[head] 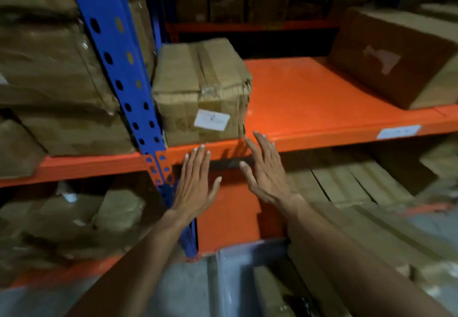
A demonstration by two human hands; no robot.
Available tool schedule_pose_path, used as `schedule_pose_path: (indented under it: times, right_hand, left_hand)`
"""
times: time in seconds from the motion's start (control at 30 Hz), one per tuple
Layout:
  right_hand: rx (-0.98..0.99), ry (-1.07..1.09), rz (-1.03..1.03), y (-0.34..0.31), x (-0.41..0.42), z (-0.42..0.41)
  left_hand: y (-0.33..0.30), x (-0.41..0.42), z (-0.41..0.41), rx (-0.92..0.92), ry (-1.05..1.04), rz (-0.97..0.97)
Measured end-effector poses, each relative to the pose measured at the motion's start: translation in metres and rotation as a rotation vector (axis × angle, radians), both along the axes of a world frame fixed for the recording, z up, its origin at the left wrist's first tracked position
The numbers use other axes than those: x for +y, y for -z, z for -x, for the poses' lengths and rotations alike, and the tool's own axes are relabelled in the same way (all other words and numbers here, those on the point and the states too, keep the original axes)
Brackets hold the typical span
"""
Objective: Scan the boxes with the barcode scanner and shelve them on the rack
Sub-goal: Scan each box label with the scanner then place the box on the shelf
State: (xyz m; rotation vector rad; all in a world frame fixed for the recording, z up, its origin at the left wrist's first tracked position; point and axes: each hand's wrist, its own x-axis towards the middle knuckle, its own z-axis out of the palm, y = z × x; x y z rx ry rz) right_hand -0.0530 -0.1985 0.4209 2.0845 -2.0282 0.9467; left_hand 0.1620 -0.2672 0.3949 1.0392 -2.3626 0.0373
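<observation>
Cardboard box (202,91) sits on shelf (309,98) by blue post (116,64). My left hand (194,183) and right hand (266,173) are flat, empty. I'd check it is fully seated.

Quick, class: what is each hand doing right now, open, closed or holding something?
Left hand: open, fingers straight, holding nothing, just below the box.
Right hand: open, fingers straight, holding nothing.

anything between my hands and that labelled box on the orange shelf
Nothing visible. Both the left hand and right hand are open just below the front of the box, with only the shelf's front beam near the fingertips.
</observation>
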Motion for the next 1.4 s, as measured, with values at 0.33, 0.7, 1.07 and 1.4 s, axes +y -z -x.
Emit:
schedule_pose_path:
  times: [0.33,0.7,1.07,1.4]
  right_hand:
    - [-0.112,0.246,-0.738,0.125,0.224,0.055]
    - [-0.391,0.278,-0.963,0.290,0.386,0.084]
    - [-0.459,0.419,-0.960,0.522,0.369,0.107]
    - [-0.461,0.565,-0.922,0.597,0.327,0.122]
  left_hand:
    - [0.145,0.184,0.010,-0.189,-0.002,-0.781]
    - [0.300,0.344,0.072,-0.261,0.008,-0.906]
    - [0.551,0.362,0.139,-0.264,0.149,-0.921]
    - [0.638,0.360,0.132,-0.103,0.308,-0.829]
